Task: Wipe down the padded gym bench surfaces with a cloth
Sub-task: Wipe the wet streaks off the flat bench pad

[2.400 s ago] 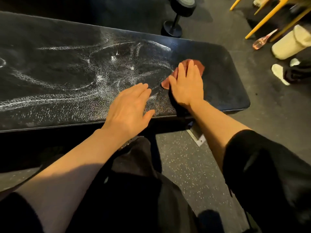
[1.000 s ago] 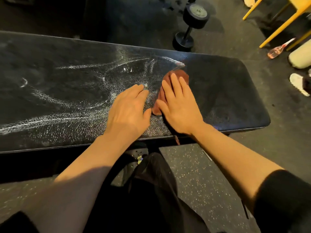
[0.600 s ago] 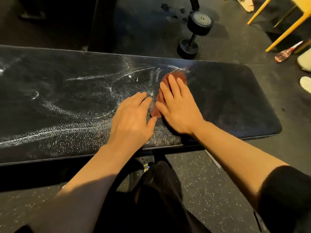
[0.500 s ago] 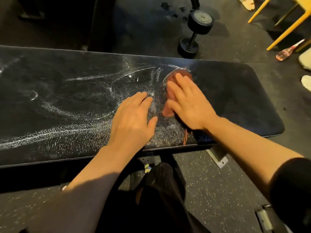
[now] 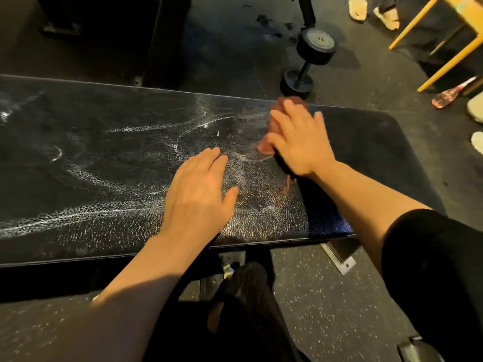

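Black padding covers the long counter (image 5: 104, 158), which runs left to right in front of the person, its cracked skin streaked with shiny smears across the middle and left while the right end looks dull and even. Beyond it on the floor stands a dumbbell (image 5: 308, 64), with yellow chair legs (image 5: 444, 43) further right. Nearer, the left hand (image 5: 201, 197) rests flat on the pad, fingers straight and together, holding nothing and seemingly bracing. Just right of it, the right hand (image 5: 298, 142) presses down on a reddish cloth (image 5: 271, 126) with fingers spread and nearly straight, reaching toward the far edge. Most of the cloth lies hidden under that palm, showing only at the fingertips and thumb side. Since the pad's long axis stretches mostly leftward from the cloth, I'd judge the coming strokes belong that way, and the right hand is plainly the one placed to make them.
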